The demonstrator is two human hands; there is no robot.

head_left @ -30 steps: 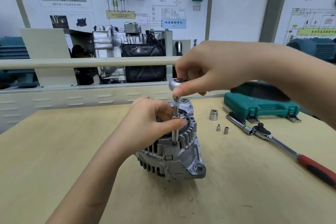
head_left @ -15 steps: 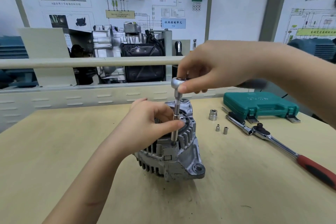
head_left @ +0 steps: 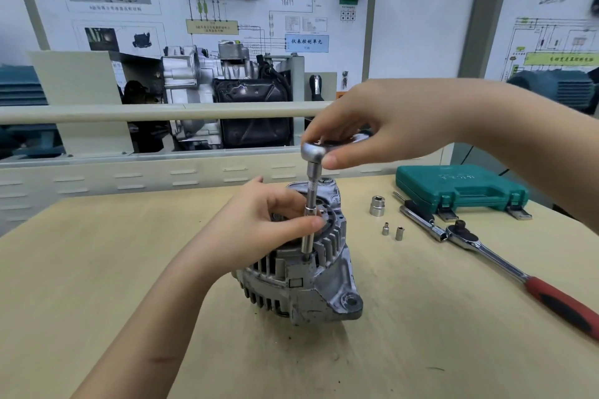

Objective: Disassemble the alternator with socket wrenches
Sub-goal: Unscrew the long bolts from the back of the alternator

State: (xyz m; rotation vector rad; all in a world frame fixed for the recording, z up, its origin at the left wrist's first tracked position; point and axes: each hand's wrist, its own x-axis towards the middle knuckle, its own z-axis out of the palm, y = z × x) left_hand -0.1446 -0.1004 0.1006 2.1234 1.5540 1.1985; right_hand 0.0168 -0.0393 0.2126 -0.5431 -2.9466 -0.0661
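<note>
Since a second ago your wrench head has swung slightly toward you and to the right, and your right thumb now lies along its near side instead of under it; nothing else on the bench has shifted. Your left hand (head_left: 259,223) comes in from the lower left, fingers curled over the top of the alternator (head_left: 301,272), thumb and fingertips pinching the extension bar (head_left: 309,217) about midway down. That bar stands nearly upright, its lower end seated on a bolt at the near rim of the housing. The alternator sits on end at the middle of the wooden table (head_left: 97,269), mounting ear toward you. Your right hand (head_left: 372,126) reaches in from the right, above the bar, gripping the ratchet head (head_left: 313,151) with fingers curled over the top and the thumb pressed to its side; the handle is hidden under your palm. To the right of the alternator lie a large socket (head_left: 376,205) and two small sockets (head_left: 392,231), well apart from the housing, then a second ratchet with a red handle (head_left: 492,256) running diagonally toward the table's right edge. Behind it the green tool case (head_left: 460,186) sits shut. Bare table lies open to the left and in front; a low metal panel (head_left: 129,175) bounds the far edge.
</note>
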